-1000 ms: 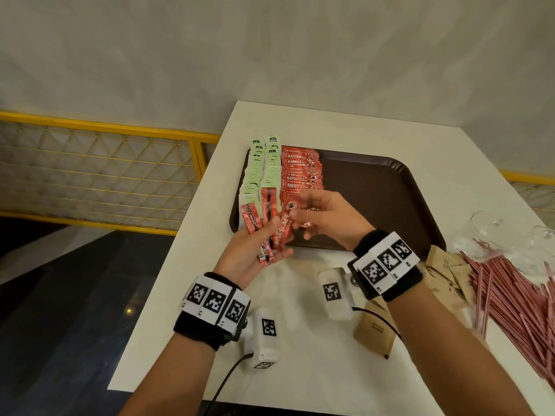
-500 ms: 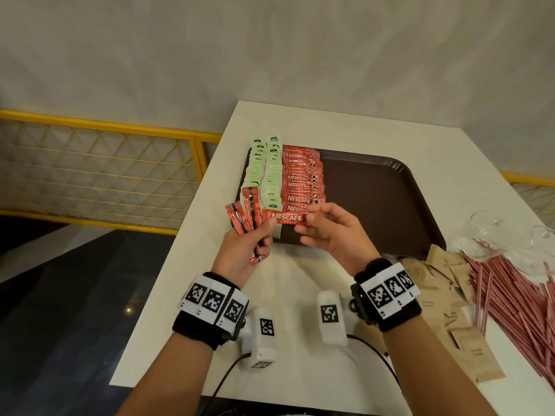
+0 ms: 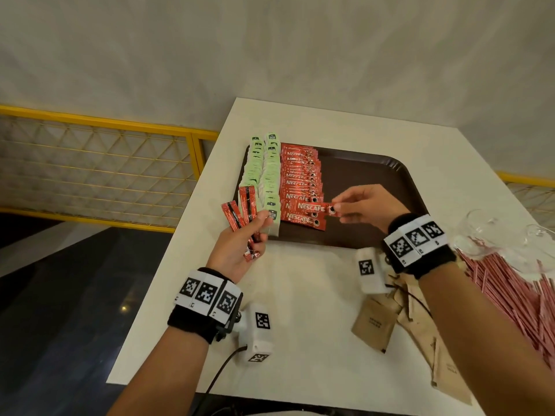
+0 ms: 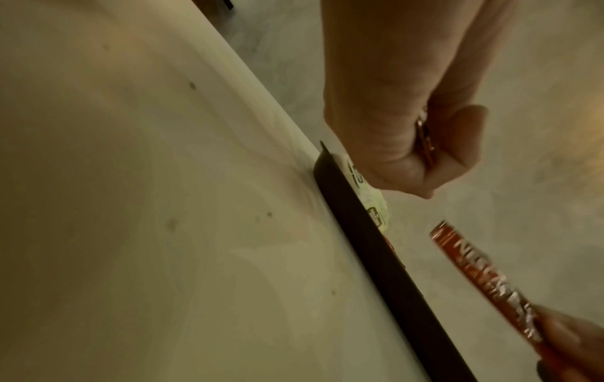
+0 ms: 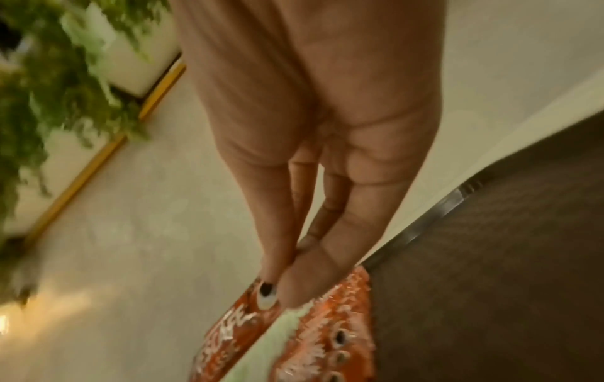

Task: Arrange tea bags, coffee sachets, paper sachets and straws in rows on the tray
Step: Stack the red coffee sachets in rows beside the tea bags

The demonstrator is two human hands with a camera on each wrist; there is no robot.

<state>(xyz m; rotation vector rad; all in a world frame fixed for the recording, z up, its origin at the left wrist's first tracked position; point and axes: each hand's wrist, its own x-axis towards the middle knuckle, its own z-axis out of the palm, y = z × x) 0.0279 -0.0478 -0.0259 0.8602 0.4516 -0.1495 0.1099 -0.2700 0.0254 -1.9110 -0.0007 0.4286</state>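
Nearest on the desk (image 3: pixel 300 340): brown paper sachets (image 3: pixel 374 324) lie loose at the right, beside a heap of pink straws (image 3: pixel 510 292), all off the tray and unsorted.

Left hand (image 3: pixel 237 244) is raised just off the tray's near-left corner, its grip curled round a fanned bunch of spare coffee sachets (image 3: pixel 241 213), with thumb on top.

Right hand (image 3: pixel 369 207) is over the tray (image 3: pixel 375 181), thumb and fingertips pinched on one end of a single coffee sachet (image 3: pixel 313 207), logo up, lying crosswise. It sits over the near end of the red coffee row (image 3: pixel 300 178); whether it touches the row yet is not clear. The right wrist view shows the pinch closing on the cup-print end.

Further left, two green tea-bag rows (image 3: pixel 265 172) run along the tray's left edge and look finished. The right part of the tray holds nothing.

Step in hand, likely: building the coffee row, one sachet at a time. The next move probably calls for lowering this sachet square onto the row's near end, overlapping the last one and edges aligned, then letting go and drawing the next from the left bunch. Paper sachets and straws are not yet started.
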